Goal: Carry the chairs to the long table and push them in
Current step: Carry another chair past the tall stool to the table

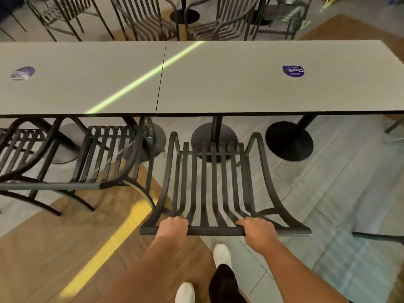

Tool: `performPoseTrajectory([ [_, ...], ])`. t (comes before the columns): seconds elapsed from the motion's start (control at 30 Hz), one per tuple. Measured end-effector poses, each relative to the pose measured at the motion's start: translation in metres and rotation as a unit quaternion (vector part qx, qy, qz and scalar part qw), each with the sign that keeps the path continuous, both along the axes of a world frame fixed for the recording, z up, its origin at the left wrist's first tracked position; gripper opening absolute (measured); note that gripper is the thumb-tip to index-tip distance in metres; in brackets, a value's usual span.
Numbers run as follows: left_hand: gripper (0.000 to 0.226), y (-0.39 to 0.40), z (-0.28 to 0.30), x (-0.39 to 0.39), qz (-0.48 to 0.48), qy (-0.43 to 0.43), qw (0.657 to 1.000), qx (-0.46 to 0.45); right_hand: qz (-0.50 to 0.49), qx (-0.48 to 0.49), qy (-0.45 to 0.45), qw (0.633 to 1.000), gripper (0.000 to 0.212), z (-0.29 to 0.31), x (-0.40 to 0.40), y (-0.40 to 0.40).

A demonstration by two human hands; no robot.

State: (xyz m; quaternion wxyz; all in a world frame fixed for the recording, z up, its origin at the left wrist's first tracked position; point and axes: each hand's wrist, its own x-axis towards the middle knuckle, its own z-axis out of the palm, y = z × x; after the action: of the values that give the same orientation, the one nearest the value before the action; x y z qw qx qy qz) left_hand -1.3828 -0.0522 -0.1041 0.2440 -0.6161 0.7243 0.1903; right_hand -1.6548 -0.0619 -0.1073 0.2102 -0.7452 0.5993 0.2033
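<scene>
Grey long table [218,84] of two joined tops spans the view above wood and tile flooring. At left, two black slatted metal chairs [105,154] sit partly under it. Further right, the left hand [173,226] and right hand [259,232], arms stretched forward, each clench the top rail of a third black slatted metal chair [215,182], just short of the table edge

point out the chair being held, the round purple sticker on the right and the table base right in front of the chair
held chair [215,182]: head view, middle seat slat
purple sticker [293,71]: head view, its centre
table base [197,134]: head view, left of the round foot
</scene>
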Motion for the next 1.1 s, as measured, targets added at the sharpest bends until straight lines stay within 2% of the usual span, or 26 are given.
performPoseTrajectory([
  [0.43,0.032,-0.094,0.002,-0.030,0.071,0.024,0.997,0.019,0.047,-0.006,0.001,0.999,0.046,-0.001,-0.031,-0.108],
  [0.73,0.030,-0.116,0.015,-0.043,0.127,0.049,0.991,0.007,0.055,0.004,-0.014,0.998,0.040,0.004,-0.038,-0.138],
  [0.83,0.030,-0.116,0.027,-0.045,0.122,0.071,0.990,0.024,0.035,0.043,-0.044,0.997,0.033,0.011,-0.037,-0.140],
  [0.97,0.030,-0.118,0.046,-0.050,0.098,0.117,0.987,0.053,-0.037,0.117,-0.102,0.987,0.044,0.027,-0.036,-0.139],
  [1.1,0.032,-0.114,0.061,-0.064,0.077,0.191,0.978,0.017,-0.139,0.108,-0.188,0.966,0.043,0.046,-0.042,-0.126],
])
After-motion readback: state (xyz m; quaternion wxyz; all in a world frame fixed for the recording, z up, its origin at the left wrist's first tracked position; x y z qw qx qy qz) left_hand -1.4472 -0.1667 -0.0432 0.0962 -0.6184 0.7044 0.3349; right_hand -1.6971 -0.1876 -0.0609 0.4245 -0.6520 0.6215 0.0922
